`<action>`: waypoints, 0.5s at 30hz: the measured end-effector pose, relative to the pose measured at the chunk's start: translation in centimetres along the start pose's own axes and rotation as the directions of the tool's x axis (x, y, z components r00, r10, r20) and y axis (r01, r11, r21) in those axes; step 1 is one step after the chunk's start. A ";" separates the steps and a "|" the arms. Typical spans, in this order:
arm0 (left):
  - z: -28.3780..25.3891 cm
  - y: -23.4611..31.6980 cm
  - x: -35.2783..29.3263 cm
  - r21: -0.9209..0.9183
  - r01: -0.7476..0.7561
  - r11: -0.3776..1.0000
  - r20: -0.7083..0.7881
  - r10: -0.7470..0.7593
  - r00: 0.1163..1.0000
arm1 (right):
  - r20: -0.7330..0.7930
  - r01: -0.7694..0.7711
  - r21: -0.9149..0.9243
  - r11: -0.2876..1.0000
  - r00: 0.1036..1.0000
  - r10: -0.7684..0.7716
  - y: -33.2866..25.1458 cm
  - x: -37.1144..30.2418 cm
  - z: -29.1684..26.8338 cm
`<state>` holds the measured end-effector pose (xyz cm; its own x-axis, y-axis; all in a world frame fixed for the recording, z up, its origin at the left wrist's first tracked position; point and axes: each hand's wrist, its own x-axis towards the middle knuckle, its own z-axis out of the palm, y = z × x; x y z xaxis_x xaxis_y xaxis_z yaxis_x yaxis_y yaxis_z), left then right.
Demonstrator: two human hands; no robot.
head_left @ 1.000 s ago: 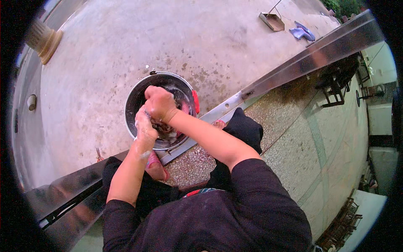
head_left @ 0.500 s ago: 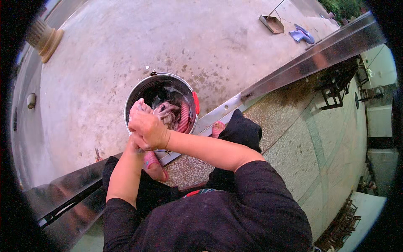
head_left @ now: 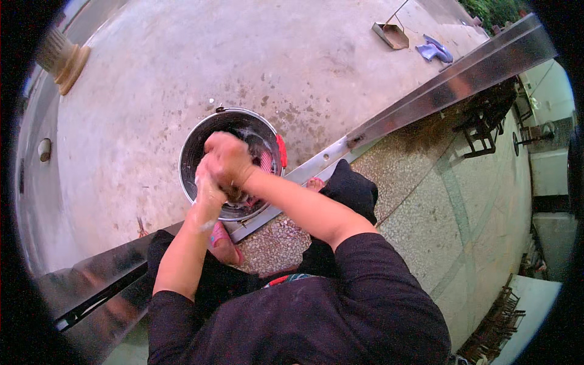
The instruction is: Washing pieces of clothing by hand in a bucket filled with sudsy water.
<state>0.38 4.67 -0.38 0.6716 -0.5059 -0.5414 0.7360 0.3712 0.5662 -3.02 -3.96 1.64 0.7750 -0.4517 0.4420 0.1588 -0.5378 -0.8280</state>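
A round metal bucket (head_left: 186,131) with a dark inside and a red grip on its handle stands on the ground in front of me. My left hand (head_left: 210,181) and my right hand (head_left: 229,159) press together over it, both closed and wet. Between and below them bunches a greyish wet cloth (head_left: 235,194), mostly covered by my fingers. Motion smears the right hand, which hides part of the left. Inside the bucket, just right of my hands, lies a red-and-white striped cloth (head_left: 266,162) among suds. Foam clings to my left wrist.
A metal door track (head_left: 328,155) runs diagonally beside the bucket. My pink-shod feet (head_left: 226,244) flank the bucket's near side. Farther off are a dustpan (head_left: 392,35), a bluish-purple object (head_left: 434,50), a column base (head_left: 73,70) and a dark wooden stool (head_left: 483,135).
My hands have shifted right and farther over the bucket, with the right hand now higher across the left. The greyish cloth now shows below them rather than to their right.
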 end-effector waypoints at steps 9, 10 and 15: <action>-2.7 7.6 2.7 -0.001 -0.139 0.990 0.309 0.133 0.942 | 0.834 -0.556 0.203 0.806 0.530 0.156 2.7 4.4 -4.2; -2.7 7.5 2.7 -0.013 -0.153 0.988 0.257 0.151 0.955 | 0.716 -0.606 0.444 0.661 0.683 0.144 3.2 4.7 -4.4; 1.6 2.6 1.5 -0.008 0.159 0.987 0.122 -0.157 0.980 | 0.262 -0.419 0.782 0.462 0.893 0.366 5.4 4.2 -2.6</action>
<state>3.18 3.63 1.30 0.5320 -0.6490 -0.5438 0.8343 0.2921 0.4676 -0.50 -10.59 -0.04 0.9106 -0.4133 0.0009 0.2266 0.4973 -0.8375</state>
